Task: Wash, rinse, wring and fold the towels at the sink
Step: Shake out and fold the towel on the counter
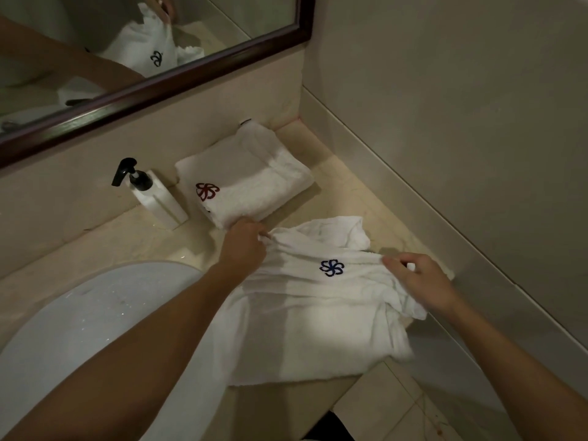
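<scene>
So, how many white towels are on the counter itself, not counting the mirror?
2. A folded white towel with a red logo lies by the back wall; a white towel with a blue logo is spread nearer, gripped by both hands. None seems hidden.

A beige stone worktop (346,186) runs into a corner where plain cream walls (461,90) meet, edged by a low upstand along the right side. A mirror (95,43) in a dark wooden frame hangs on the back wall above it. Pale floor tiles (410,405) show below the worktop's front edge. The light is dim and warm.
</scene>
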Motion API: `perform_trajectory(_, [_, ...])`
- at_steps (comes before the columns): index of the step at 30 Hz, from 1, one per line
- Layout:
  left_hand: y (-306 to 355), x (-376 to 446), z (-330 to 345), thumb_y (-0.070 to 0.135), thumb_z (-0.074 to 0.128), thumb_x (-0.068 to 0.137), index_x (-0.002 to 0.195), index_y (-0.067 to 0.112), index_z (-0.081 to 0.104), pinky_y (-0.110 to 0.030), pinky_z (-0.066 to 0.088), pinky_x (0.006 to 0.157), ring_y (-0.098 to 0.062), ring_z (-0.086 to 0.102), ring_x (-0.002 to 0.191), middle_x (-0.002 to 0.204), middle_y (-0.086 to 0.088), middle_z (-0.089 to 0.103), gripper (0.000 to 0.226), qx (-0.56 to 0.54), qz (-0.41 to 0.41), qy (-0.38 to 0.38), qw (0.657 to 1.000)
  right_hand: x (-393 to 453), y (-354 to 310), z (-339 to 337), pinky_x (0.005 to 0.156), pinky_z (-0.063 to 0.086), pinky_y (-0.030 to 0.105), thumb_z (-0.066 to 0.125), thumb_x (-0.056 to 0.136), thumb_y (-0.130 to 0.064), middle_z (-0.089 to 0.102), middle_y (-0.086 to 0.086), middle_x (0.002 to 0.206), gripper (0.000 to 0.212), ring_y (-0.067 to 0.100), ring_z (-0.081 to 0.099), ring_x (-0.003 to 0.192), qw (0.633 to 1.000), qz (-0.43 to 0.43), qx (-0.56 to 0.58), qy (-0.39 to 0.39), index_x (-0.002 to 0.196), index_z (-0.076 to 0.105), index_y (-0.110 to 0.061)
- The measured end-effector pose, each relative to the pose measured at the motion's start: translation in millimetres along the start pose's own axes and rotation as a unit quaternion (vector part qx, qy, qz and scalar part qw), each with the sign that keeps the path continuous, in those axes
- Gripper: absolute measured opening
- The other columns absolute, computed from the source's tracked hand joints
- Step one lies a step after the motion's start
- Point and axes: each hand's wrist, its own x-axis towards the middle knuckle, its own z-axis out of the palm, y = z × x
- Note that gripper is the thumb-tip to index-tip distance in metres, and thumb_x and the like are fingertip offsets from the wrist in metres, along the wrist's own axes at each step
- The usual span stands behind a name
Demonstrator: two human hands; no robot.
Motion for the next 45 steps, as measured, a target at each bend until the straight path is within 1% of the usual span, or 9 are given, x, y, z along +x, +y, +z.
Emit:
perform_trajectory(5, [11,-2,-18,0.006,0.067,0.082,0.103,0.010,0.075,-0.020,0.036,0.063,-0.007,0.051,0.071,0.079,0.005,0.060,0.022,-0.023,-0.001,-0.060,0.998,1,-7,0,0.062,0.037,0.029,0.065,0.094,-0.036,0.052,0.001,0.066,0.041,0.012,0.048,0.065,1.000,-0.012,0.007,-0.003,0.078,0.060,0.001])
perform_trajectory(11, [9,-6,-38,0.004,0.056,0.086,0.100,0.014,0.076,-0.027,0.042,0.072,-0.025,0.064,0.091,0.098,-0.007,0.071,0.027,0.074,0.028,0.013,0.997,4,-32,-8,0.059,0.039,0.014,0.073,0.089,-0.027,0.061,-0.014,0.071,0.017,-0.002,0.056,0.064,0.998,-0.031,-0.023,-0.040,0.077,0.062,-0.026])
perform_trajectory(15, [-1,-7,-44,0.000,0.053,0.087,0.100,0.008,0.074,-0.024,0.036,0.074,-0.025,0.063,0.092,0.099,-0.010,0.071,0.026,0.069,0.017,-0.018,0.997,5,-43,-28,0.054,0.044,0.011,0.066,0.091,-0.004,0.064,-0.001,0.077,0.002,-0.006,0.057,0.057,0.990,0.020,0.028,-0.135,0.090,0.067,-0.003])
perform_trajectory(19, [2,-10,-58,0.006,0.062,0.087,0.102,0.011,0.068,-0.030,0.039,0.070,-0.027,0.061,0.082,0.091,-0.012,0.066,0.017,0.082,0.036,0.057,0.994,21,-34,-41,0.070,0.044,0.024,0.062,0.095,-0.010,0.064,0.009,0.092,0.012,0.020,0.066,0.083,0.983,-0.044,-0.181,0.007,0.097,0.074,-0.012])
perform_trajectory(25, [32,-15,-97,0.004,0.063,0.089,0.093,0.020,0.072,-0.013,0.046,0.052,-0.012,0.061,0.072,0.084,-0.001,0.066,0.019,-0.244,-0.033,0.024,0.969,28,-63,-30,0.082,0.044,0.022,0.058,0.098,-0.007,0.064,0.002,0.099,0.021,0.015,0.059,0.092,0.983,-0.157,-0.074,0.061,0.110,0.073,-0.014])
perform_trajectory(32, [40,-22,-55,0.007,0.042,0.089,0.073,0.024,0.074,-0.029,0.044,0.066,-0.017,0.056,0.085,0.100,0.000,0.065,0.040,-0.335,-0.133,-0.011,0.933,26,-18,-13,0.061,0.041,0.023,0.059,0.086,0.006,0.064,0.004,0.075,0.017,0.021,0.061,0.080,0.993,0.079,-0.075,0.031,0.078,0.069,-0.005])
perform_trajectory(35, [62,-18,-34,0.012,0.045,0.092,0.081,0.020,0.070,-0.030,0.043,0.074,-0.018,0.054,0.090,0.099,0.000,0.061,0.029,-0.357,-0.138,-0.019,0.924,19,-9,-2,0.058,0.041,0.018,0.053,0.089,0.008,0.056,-0.011,0.071,0.041,0.013,0.053,0.071,0.997,0.036,0.030,0.058,0.073,0.063,-0.028])
perform_trajectory(40, [100,1,1,0.047,0.067,0.087,0.135,0.031,0.052,-0.031,0.047,0.086,-0.019,0.059,0.107,0.123,0.003,0.063,0.053,-0.014,0.103,-0.203,0.974,16,-59,13,0.082,0.042,0.015,0.056,0.100,-0.016,0.062,-0.004,0.099,0.015,0.006,0.058,0.090,0.984,-0.176,-0.036,-0.003,0.105,0.067,-0.024])
perform_trajectory(45, [108,18,26,0.036,0.065,0.088,0.089,0.018,0.068,-0.025,0.037,0.063,-0.021,0.060,0.087,0.085,0.003,0.061,0.018,0.068,0.093,-0.193,0.975,32,-63,3,0.077,0.043,0.018,0.072,0.089,-0.018,0.061,-0.005,0.098,0.024,0.005,0.058,0.089,0.992,-0.102,-0.023,-0.066,0.112,0.065,-0.021])
